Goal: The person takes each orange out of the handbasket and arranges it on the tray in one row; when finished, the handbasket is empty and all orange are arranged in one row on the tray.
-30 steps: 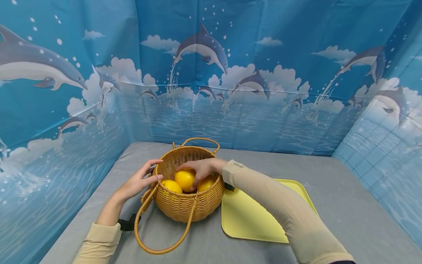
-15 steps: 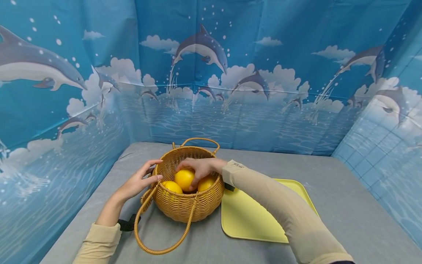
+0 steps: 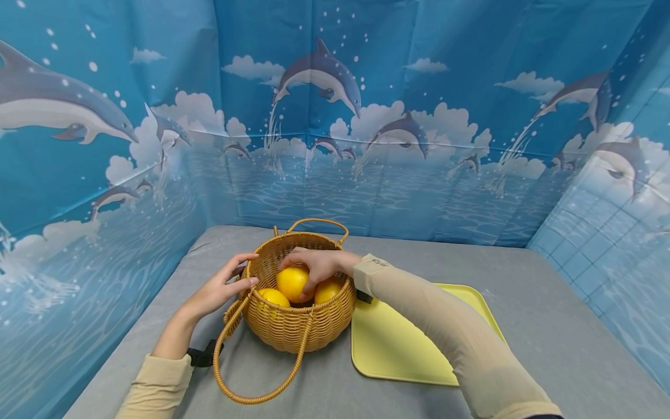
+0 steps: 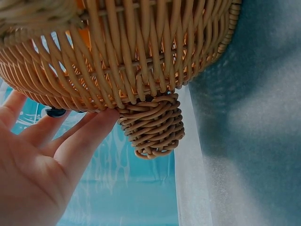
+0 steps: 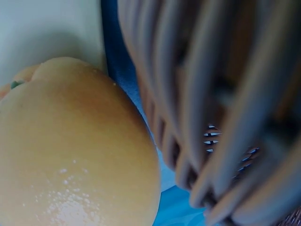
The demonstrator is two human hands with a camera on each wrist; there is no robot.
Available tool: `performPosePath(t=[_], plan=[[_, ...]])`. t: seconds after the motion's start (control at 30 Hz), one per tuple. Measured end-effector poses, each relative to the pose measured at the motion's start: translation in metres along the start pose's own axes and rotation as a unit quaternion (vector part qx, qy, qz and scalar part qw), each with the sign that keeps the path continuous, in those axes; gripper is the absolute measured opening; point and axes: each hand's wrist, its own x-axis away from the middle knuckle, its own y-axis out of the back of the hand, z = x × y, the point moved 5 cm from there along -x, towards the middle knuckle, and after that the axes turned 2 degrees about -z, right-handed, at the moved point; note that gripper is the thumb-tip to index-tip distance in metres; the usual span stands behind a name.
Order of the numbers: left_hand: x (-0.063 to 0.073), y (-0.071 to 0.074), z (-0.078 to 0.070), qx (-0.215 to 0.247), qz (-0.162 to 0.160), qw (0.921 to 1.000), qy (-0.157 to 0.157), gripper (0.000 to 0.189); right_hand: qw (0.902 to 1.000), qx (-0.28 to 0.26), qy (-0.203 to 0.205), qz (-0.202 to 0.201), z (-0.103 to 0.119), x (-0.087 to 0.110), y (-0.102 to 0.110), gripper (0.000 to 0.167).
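Note:
In the head view, a round wicker basket (image 3: 300,326) holds several yellow round fruits. My right hand (image 3: 319,265) reaches inside from the right, its fingers and thumb curled round the middle yellow fruit (image 3: 291,283). One yellow fruit (image 3: 274,297) lies to the left of it, another yellow fruit (image 3: 328,289) to the right. My left hand (image 3: 214,291) touches the basket's left side at the rim. From the left wrist, its straight fingers (image 4: 87,143) rest against the woven outside. The right wrist view shows a yellow-orange fruit (image 5: 80,150) close up, beside the basket's wall.
A yellow tray (image 3: 398,349) lies right of the basket, partly under my right sleeve (image 3: 445,326). One basket handle (image 3: 251,400) hangs down in front; the far handle (image 3: 319,220) stands up. Dolphin-printed curtains (image 3: 335,174) enclose the grey table (image 3: 549,337).
Very little differs. The middle fruit and the right hand's fingers on it have shifted slightly to the left; the left hand and the basket have stayed in place.

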Motion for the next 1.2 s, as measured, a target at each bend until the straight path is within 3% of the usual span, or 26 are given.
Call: performPosePath(t=[0.3, 0.5, 0.8, 1.2], plan=[[-0.001, -0.001, -0.001, -0.001, 0.000, 1.0000, -0.002, 0.052, 0.9998, 0.010, -0.010, 0.011, -0.001, 0.002, -0.001, 0.081], [-0.001, -0.001, -0.001, 0.000, 0.001, 1.0000, -0.001, 0.052, 0.9995, -0.026, 0.005, 0.018, 0.000, 0.001, -0.001, 0.075], [0.000, 0.000, 0.000, 0.003, 0.000, 1.0000, -0.003, 0.052, 0.9997, -0.018, 0.007, 0.012, 0.004, 0.003, 0.001, 0.078], [0.001, 0.000, 0.001, 0.000, 0.000, 1.0000, 0.001, 0.052, 0.9975, 0.004, 0.068, -0.022, 0.011, 0.007, 0.003, 0.076]])
